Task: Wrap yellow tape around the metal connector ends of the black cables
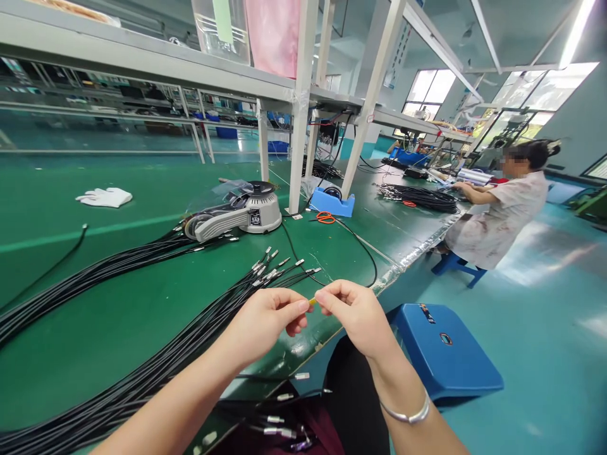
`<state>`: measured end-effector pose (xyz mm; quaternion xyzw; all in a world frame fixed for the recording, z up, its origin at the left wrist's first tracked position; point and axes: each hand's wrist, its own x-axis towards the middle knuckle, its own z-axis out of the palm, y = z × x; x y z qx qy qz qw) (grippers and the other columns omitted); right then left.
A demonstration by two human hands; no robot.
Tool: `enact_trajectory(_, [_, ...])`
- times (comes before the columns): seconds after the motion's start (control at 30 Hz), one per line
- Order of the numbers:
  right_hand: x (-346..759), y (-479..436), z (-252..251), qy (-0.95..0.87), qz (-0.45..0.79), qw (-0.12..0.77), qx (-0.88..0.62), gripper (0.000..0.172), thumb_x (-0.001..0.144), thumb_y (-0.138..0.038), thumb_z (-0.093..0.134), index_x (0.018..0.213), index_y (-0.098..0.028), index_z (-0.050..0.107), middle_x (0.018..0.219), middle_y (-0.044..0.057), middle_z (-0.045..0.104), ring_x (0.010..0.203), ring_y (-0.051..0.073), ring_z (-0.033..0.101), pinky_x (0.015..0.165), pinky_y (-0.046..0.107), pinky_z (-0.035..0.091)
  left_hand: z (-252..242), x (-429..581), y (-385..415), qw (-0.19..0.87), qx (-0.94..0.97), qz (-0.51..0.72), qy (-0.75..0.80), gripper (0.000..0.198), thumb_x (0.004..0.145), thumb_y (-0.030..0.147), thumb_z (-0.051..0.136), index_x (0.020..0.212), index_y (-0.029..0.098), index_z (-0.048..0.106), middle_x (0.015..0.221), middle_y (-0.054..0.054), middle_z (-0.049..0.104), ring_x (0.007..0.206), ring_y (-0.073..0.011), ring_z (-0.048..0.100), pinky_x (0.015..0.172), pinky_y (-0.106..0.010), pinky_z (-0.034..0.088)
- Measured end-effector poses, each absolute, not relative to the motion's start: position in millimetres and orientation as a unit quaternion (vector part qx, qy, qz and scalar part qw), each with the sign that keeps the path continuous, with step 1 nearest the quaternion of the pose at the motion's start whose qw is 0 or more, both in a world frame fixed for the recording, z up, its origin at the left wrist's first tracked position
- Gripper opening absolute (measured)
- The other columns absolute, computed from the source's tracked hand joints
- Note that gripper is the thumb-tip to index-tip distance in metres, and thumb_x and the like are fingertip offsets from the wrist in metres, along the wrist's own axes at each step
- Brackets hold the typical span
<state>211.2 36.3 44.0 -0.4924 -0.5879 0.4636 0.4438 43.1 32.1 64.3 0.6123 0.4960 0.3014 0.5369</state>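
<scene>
My left hand (265, 319) and my right hand (353, 309) meet over the front edge of the green table (95, 328). Both pinch a small yellow piece (312, 301) between their fingertips. A silver bracelet (408, 414) sits on my right wrist. Just beyond the hands lies a bundle of black cables with metal tips (265, 265). More metal-tipped cable ends (279, 417) hang over my lap below the table edge.
An automatic tape dispenser (246, 215) stands mid-table, with a blue tape holder (332, 201), orange scissors (325, 218) and a white glove (105, 197) around it. A blue stool (443, 351) stands to my right. A seated person (502, 202) works at the far right.
</scene>
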Motion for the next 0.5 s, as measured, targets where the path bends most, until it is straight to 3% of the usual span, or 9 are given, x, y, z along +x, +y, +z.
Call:
enact_trajectory(0.1, [208.8,34.8,41.6,-0.580,0.472,0.446,-0.492,0.022,0.076,-0.037,0.064,0.069,-0.017,0.064,0.061,-0.001,0.060,0.059,0.013,0.053,0.061,0.026,0.043,65.7,45.7,29.9,0.480,0.636,0.300,0.524,0.029,0.077,0.039,0.053,0.061,0.017,0.061,0.057,0.002,0.057,0.056,-0.0118,0.048,0.058,-0.024,0.038])
enact_trajectory(0.27, [212.8,34.9,38.8,-0.584,0.470,0.447,-0.488,0.021,0.076,-0.037,0.065,0.069,-0.017,0.066,0.062,0.000,0.061,0.062,0.014,0.055,0.064,0.027,0.045,67.5,45.1,30.0,0.489,0.656,0.276,0.504,0.029,0.079,0.040,0.050,0.068,0.017,0.063,0.061,0.002,0.058,0.060,-0.0128,0.051,0.060,-0.025,0.041])
enact_trajectory(0.37, [218.0,35.5,38.8,-0.590,0.477,0.429,-0.491,0.019,0.076,-0.036,0.065,0.071,-0.017,0.066,0.064,0.000,0.062,0.064,0.014,0.056,0.065,0.027,0.045,65.1,42.3,31.0,0.479,0.682,0.225,0.506,0.030,0.081,0.042,0.048,0.076,0.018,0.064,0.066,0.002,0.060,0.061,-0.0133,0.052,0.060,-0.025,0.040])
enact_trajectory(0.5, [226.0,36.2,41.6,-0.621,0.494,0.379,-0.476,0.019,0.078,-0.035,0.063,0.075,-0.017,0.067,0.070,0.000,0.064,0.069,0.014,0.057,0.066,0.027,0.044,60.7,40.7,28.7,0.463,0.686,0.211,0.520,0.032,0.082,0.042,0.045,0.071,0.018,0.062,0.061,0.003,0.055,0.059,-0.0130,0.050,0.058,-0.025,0.038])
